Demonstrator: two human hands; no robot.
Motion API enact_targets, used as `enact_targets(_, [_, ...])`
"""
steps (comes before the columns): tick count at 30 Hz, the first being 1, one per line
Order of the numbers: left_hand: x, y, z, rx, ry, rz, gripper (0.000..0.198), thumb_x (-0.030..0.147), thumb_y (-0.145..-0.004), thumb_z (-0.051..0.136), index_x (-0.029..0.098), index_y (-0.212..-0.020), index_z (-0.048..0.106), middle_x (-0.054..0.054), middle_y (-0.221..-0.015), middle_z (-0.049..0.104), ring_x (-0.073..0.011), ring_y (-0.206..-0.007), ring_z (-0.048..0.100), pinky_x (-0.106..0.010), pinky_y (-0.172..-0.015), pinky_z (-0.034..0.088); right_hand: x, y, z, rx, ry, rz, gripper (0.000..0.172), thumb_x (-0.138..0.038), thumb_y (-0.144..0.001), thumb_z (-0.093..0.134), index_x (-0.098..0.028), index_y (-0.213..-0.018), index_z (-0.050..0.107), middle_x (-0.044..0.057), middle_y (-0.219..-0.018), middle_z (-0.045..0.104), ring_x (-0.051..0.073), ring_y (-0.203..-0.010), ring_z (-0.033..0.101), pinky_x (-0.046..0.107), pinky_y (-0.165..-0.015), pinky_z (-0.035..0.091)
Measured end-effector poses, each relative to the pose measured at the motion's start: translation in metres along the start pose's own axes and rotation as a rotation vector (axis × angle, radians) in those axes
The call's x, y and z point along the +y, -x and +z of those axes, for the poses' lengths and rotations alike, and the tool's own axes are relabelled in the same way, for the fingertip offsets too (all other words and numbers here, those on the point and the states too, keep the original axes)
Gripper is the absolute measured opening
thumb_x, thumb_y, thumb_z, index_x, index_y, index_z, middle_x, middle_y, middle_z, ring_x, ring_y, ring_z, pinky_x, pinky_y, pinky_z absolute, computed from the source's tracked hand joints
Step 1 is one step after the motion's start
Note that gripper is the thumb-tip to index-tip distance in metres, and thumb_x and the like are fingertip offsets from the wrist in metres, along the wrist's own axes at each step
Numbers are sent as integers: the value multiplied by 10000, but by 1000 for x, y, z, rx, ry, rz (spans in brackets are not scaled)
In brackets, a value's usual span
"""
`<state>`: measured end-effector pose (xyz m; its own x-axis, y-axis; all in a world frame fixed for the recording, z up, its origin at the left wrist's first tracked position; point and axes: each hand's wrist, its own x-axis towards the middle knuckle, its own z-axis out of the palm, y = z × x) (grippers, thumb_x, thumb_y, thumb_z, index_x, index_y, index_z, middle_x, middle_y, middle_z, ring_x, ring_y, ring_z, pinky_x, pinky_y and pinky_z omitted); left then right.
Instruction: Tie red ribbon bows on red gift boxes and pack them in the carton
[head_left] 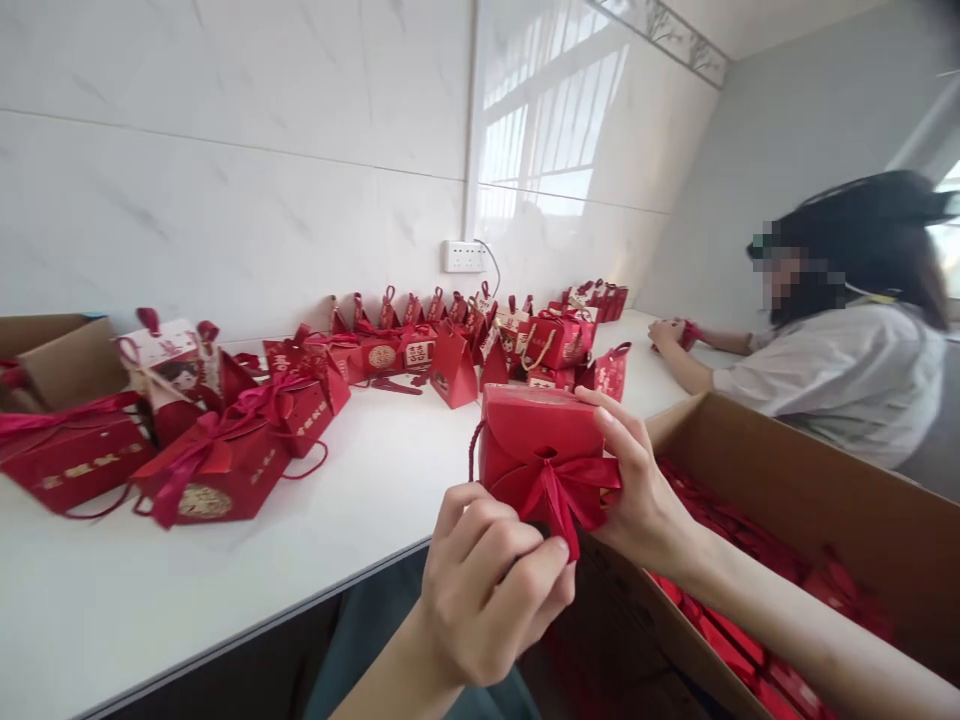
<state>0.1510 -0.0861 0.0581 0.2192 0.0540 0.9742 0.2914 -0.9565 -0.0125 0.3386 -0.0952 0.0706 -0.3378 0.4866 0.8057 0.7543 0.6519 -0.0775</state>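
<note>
A red gift box (536, 425) with a rope handle and a ribbon bow (559, 490) on its front is held up before me, past the table's front edge. My left hand (499, 575) has its fingers closed at the lower front, pinching a hanging ribbon tail. Around the box's right side, my right hand (637, 480) grips it with thumb and fingers. The box's underside is hidden behind my left hand.
Red gift boxes (225, 455) stand at left and along the white table (375, 490) by the wall. An open carton (810, 465) of red boxes is at right. Another person (832, 350) sits beyond it, holding something red. A brown carton (71, 350) stands far left.
</note>
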Motion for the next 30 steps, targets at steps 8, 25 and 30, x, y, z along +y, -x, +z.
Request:
enact_targets(8, [-38, 33, 28, -351, -22, -374, 127, 170, -830, 479, 197, -706, 470, -2, -638, 554, -154, -632, 529, -307, -668, 425, 48, 61, -92, 45, 335, 481, 1045, -334, -602, 809, -220, -1436, 190, 169, -1333, 399, 372, -1211, 448, 557, -971, 428])
enact_targets(25, [-83, 110, 69, -748, -225, -457, 656, 515, -900, 70, 113, -1254, 449, -154, -1390, 432, -322, -1320, 360, -543, -1088, 206, 42, 181, -187, 817, -527, 1630, 319, -515, -731, 554, -231, -869, 599, 42, -796, 718, 214, -772, 693, 339, -677, 587])
enact_targets(30, [-85, 110, 68, -863, -329, -359, 603, 404, -865, 205, 52, -1302, 424, -214, -1376, 426, -347, -1294, 373, -539, -1066, 245, 61, 200, -200, 587, 57, 1697, 341, -455, -684, 609, -235, -936, 544, 24, -918, 679, 210, -863, 657, 360, -734, 571])
